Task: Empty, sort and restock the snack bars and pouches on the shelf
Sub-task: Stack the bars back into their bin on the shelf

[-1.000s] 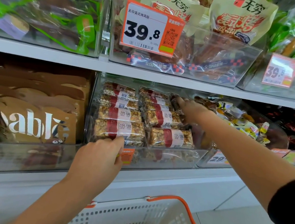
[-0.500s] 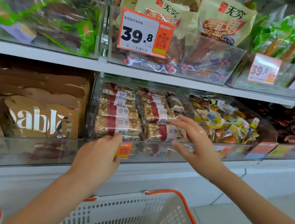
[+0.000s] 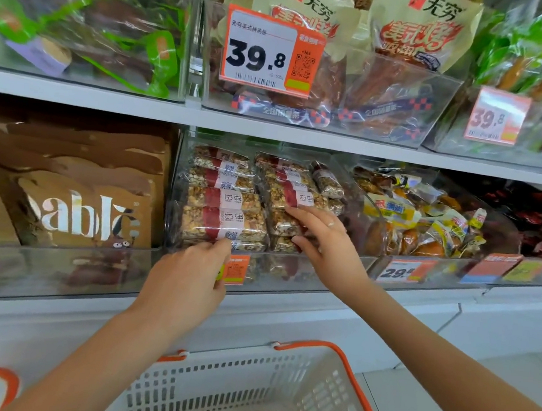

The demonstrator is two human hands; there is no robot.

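Shop shelving holds a clear plastic bin [image 3: 178, 197] of red-banded cereal snack bars [image 3: 225, 221] lying nine-to-three; the right hand [image 3: 328, 243], nearer, pinches the front-right bars, while the left hand [image 3: 187, 280] fingers the lower-left bar.

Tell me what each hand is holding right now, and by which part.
The right hand grips a nut bar in the right stack by its right end. The left hand touches the front stack's lowest bar; a grip cannot be told.
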